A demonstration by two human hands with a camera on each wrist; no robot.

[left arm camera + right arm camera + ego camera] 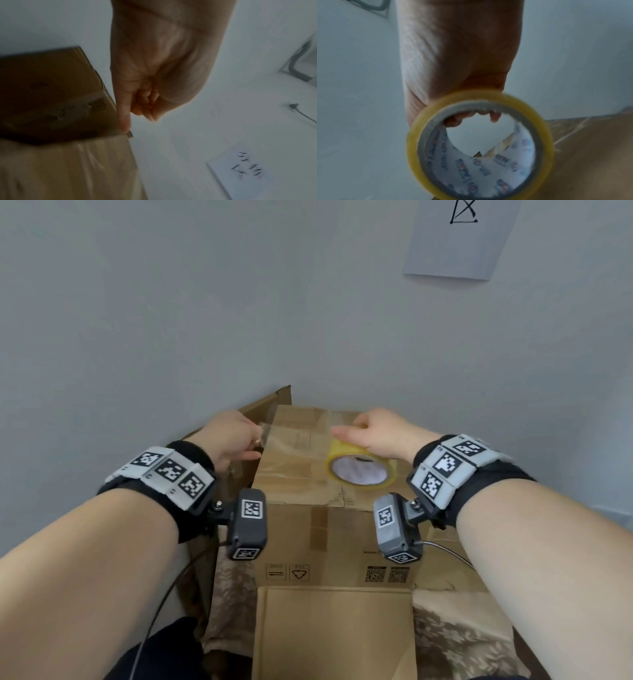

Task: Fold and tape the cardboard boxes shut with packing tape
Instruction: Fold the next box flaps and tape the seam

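Observation:
A closed brown cardboard box (301, 474) stands in front of me against the wall. My right hand (373, 433) grips a yellowish roll of clear packing tape (359, 469) above the box's top right part; its fingers curl through the core (494, 117). A clear strip of tape (294, 433) stretches left from the roll across the box top. My left hand (236, 436) pinches the strip's free end at the box's left edge. In the left wrist view the left hand's fingers (145, 102) are curled beside the box corner (106, 135); the tape itself is not visible there.
A flat piece of cardboard (332, 631) lies in front of the box on a patterned cloth (455, 635). Another cardboard flap (270, 402) rises behind the box on the left. A sheet of paper (459, 237) hangs on the grey wall close behind.

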